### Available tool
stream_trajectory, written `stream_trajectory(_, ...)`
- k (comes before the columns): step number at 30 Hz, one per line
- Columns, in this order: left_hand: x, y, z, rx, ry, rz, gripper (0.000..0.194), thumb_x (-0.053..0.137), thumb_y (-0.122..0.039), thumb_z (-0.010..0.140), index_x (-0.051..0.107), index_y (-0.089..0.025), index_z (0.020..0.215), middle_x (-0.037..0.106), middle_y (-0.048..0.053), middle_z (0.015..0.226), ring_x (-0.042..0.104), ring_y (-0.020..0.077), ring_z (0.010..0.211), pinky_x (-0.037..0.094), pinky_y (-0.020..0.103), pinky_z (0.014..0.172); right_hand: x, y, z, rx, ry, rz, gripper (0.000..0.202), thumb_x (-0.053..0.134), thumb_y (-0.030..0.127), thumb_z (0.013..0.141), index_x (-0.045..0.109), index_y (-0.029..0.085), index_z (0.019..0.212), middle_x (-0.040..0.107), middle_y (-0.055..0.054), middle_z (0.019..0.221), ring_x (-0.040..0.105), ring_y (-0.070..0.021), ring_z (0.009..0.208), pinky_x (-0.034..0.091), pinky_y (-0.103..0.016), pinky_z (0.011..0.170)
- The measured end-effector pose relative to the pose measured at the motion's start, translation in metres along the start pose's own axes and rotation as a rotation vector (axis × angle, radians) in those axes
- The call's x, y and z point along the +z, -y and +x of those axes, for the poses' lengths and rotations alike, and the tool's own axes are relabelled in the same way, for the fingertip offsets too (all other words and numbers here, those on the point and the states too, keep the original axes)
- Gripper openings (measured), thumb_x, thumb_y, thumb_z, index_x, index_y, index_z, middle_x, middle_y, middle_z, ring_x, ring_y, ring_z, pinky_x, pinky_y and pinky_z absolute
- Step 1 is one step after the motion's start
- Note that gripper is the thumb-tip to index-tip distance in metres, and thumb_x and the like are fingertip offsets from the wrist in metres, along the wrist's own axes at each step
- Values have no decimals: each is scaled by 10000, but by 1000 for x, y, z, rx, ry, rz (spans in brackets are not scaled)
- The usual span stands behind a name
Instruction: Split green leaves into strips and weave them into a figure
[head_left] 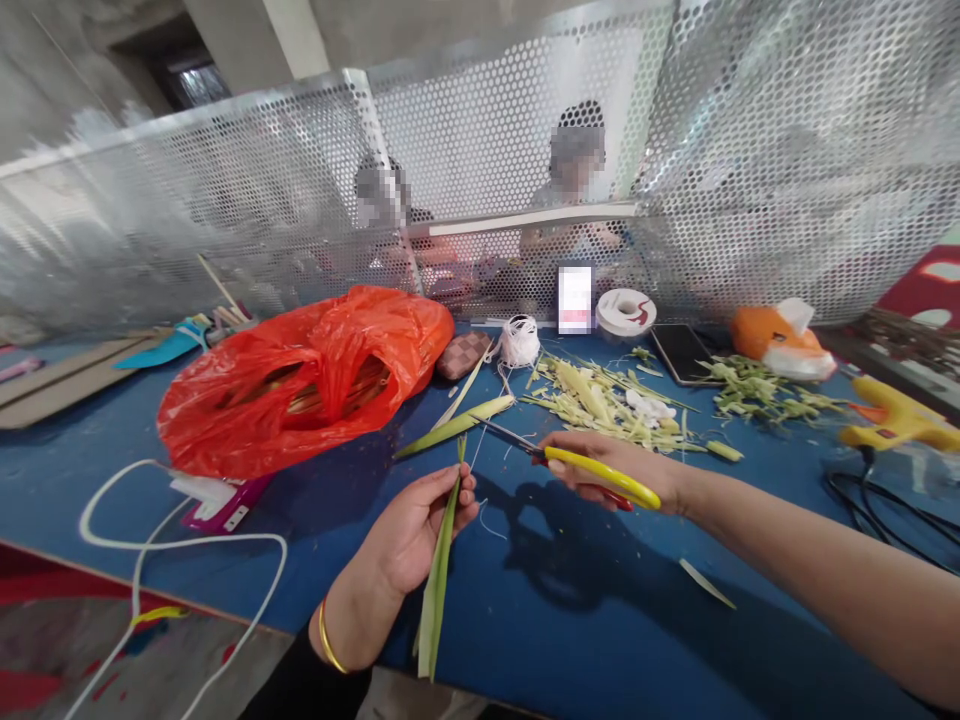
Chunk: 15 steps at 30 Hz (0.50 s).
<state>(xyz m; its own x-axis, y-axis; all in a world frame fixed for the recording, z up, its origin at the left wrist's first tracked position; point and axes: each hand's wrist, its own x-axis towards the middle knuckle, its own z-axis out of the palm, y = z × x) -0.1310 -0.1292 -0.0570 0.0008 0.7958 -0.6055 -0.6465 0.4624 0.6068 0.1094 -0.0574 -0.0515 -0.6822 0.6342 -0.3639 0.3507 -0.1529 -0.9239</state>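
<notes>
Pinched in my left hand is a folded green leaf strip, its long end hanging toward the table's front edge and a short tip showing above my fingers. My right hand grips a pair of scissors with yellow and red handles. Their blades point left, just above and right of the leaf strip's tip, near a thin white thread. Whether the blades touch the thread I cannot tell. Behind them another green leaf lies on the blue table.
A red plastic bag fills the left middle. At the back sit a white string ball, a ribbon spool and a phone. Leaf scraps lie behind my right hand. A yellow glue gun is right; a white cord left.
</notes>
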Motion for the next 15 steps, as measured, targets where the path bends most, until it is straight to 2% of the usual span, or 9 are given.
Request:
stream_trajectory(5, -1, 0, 0, 3, -3, 0, 183, 496, -44, 911, 656, -50, 823, 640, 47, 688, 624, 87, 516, 598, 209, 553, 2, -2, 10, 14, -66, -25, 431, 654, 575, 785, 542, 211, 986, 415, 96, 562, 330, -30, 349, 272, -157, 305)
stream_trajectory(9, -1, -2, -1, 4, -6, -7, 219, 477, -44, 919, 655, -45, 791, 628, 46, 675, 618, 84, 516, 591, 200, 551, 1, -5, 10, -71, -96, -144, 421, 655, 536, 785, 588, 192, 1018, 409, 91, 575, 326, -43, 380, 270, -191, 359)
stream_trajectory(13, -5, -7, -6, 42, 25, 2, 237, 472, -36, 916, 662, -48, 775, 625, 44, 696, 612, 74, 534, 589, 196, 583, -4, -16, -5, -156, -268, -478, 402, 669, 521, 762, 659, 195, 997, 482, 53, 599, 434, -106, 520, 343, -228, 489)
stream_trajectory(15, -7, -11, -10, 110, 47, 53, 224, 490, -36, 905, 673, -54, 777, 626, 43, 711, 610, 72, 548, 588, 197, 598, -8, -26, -21, -137, -377, -666, 436, 684, 495, 751, 670, 200, 1073, 571, 19, 651, 502, -142, 585, 385, -248, 550)
